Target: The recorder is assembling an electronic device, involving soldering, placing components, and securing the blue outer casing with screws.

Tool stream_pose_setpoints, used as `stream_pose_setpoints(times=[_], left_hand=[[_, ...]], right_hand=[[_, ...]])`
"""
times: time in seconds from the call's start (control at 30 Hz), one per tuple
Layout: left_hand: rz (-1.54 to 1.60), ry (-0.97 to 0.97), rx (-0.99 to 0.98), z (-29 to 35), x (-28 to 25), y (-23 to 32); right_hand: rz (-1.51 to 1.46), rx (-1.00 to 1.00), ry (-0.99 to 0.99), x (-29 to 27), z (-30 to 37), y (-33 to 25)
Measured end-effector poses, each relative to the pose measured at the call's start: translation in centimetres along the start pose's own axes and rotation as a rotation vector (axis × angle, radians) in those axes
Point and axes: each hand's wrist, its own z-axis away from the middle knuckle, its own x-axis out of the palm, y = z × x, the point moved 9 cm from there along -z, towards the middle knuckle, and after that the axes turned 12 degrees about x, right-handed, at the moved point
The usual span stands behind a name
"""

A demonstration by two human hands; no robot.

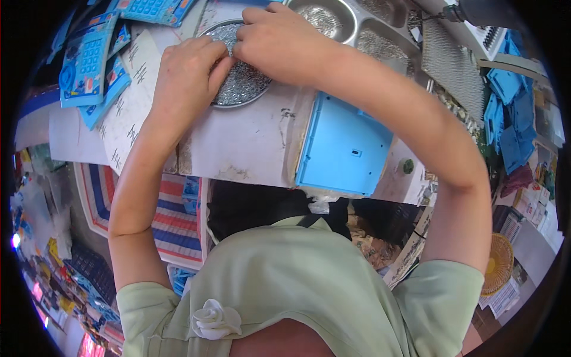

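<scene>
A round metal dish [241, 95] full of small silvery metal pieces, perhaps screws, sits on the worktable under both hands. My left hand [189, 70] is over its left side, with thumb and fingers closed in a pinch. Over the far part of the dish, my right hand [282, 44] has its fingers curled down close to the left fingertips. What either hand holds is too small or hidden to make out. Below my right forearm, a light blue plastic panel [342, 152] with small holes lies flat near the table's front edge.
Blue printed keypad panels [92, 59] are piled at the far left beside a marked white sheet [134, 89]. A metal tray [351, 27] with compartments of small metal pieces stands beyond my right arm, near a spiky grey board [452, 74]. More blue parts [517, 128] hang at right.
</scene>
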Motion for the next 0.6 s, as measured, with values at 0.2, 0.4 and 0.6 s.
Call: stream_pose_setpoints(times=[0.2,0.4,0.6], left_hand=[[0.210,-0.043,-0.169,1.1,0.0,-1.6],[0.031,0.082,-0.022,0.2,0.0,-1.1],[0.298,0.110,-0.110,-0.1,-1.1,2.0]], right_hand=[[-0.106,0.137,-0.067,1.4,-2.8,1.3],[-0.159,0.346,0.147,-2.8,0.0,5.1],[-0.733,0.643,0.277,-7.9,16.4,9.0]])
